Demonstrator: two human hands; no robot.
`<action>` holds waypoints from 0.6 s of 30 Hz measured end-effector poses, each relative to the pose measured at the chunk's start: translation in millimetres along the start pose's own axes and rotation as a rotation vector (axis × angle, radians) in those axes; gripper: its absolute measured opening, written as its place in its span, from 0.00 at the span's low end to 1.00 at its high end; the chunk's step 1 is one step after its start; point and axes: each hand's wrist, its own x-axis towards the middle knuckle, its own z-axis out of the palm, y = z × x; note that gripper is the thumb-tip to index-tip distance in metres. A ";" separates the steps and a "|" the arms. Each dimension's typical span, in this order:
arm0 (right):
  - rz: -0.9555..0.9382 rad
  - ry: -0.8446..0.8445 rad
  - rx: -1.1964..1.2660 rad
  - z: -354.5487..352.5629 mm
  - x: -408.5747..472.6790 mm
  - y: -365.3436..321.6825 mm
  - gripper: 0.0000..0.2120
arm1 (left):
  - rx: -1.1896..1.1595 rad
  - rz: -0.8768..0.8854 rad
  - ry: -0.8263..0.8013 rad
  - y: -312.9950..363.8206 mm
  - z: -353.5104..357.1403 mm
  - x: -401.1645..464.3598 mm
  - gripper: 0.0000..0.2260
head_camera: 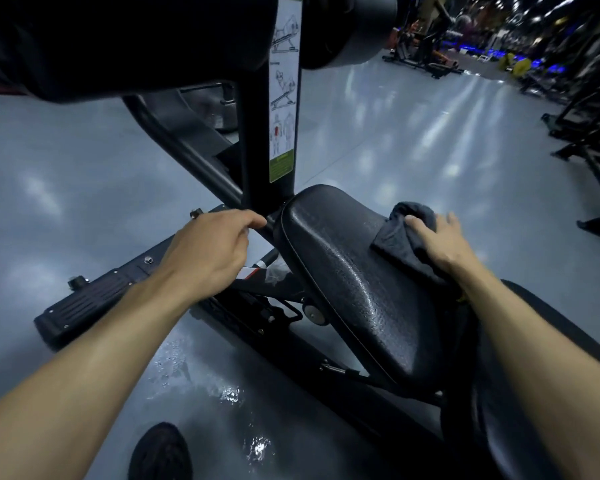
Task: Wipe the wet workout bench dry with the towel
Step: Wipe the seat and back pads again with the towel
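The black padded bench seat tilts through the middle of the view, its surface speckled with water drops. A dark grey towel lies bunched on the seat's far right side. My right hand presses flat on the towel, fingers spread over it. My left hand reaches to the seat's left edge, its fingertips touching the black frame tube beside the pad, fingers loosely curled.
A black upright post with an instruction sticker rises just behind the seat. A dark roller pad hangs overhead at the upper left. A footplate bar lies to the left. Water puddles shine on the grey floor. Other gym machines stand at right.
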 end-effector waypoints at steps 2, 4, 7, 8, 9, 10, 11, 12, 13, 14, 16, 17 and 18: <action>0.049 0.106 -0.018 8.1 -13.3 -9.2 0.46 | 0.003 0.015 0.002 -0.9 -1.1 0.3 0.16; 0.056 0.171 -0.080 16.5 -25.2 -12.3 0.50 | 0.022 0.013 0.001 -7.3 -3.9 1.1 0.16; -0.080 0.187 -0.120 19.6 -34.0 -10.9 0.44 | 0.034 -0.015 -0.005 -16.6 -7.4 1.9 0.16; -0.119 0.181 -0.087 18.5 -35.1 -14.6 0.41 | 0.033 -0.015 -0.007 -18.4 -7.8 3.2 0.16; -0.168 0.177 -0.059 18.0 -36.5 -19.9 0.37 | 0.028 -0.012 -0.010 -19.4 -7.6 4.9 0.16; -0.231 0.169 -0.038 18.5 -38.6 -28.5 0.33 | 0.023 -0.007 -0.015 -19.7 -7.1 7.0 0.16; -0.302 0.153 -0.024 20.7 -40.2 -40.4 0.30 | 0.020 -0.003 -0.019 -19.5 -6.5 9.1 0.16; -0.375 0.132 -0.006 24.0 -40.5 -56.0 0.26 | 0.020 -0.001 -0.020 -19.3 -6.0 11.1 0.16; -0.441 0.106 0.006 28.7 -38.4 -73.5 0.22 | 0.023 0.001 -0.020 -19.1 -5.4 13.2 0.16; -0.497 0.078 0.008 33.8 -34.4 -92.3 0.19 | 0.026 0.002 -0.016 -18.9 -5.1 15.3 0.16; -0.580 0.031 -0.023 43.9 -19.4 -130.0 0.16 | 0.021 0.002 -0.009 -19.6 -4.3 19.3 0.17; -0.601 0.008 -0.053 48.4 -9.4 -146.5 0.16 | 0.021 0.002 -0.011 -19.9 -3.8 20.7 0.17; -0.603 -0.024 -0.098 52.5 1.9 -161.1 0.17 | 0.024 0.004 -0.016 -20.2 -3.6 21.7 0.17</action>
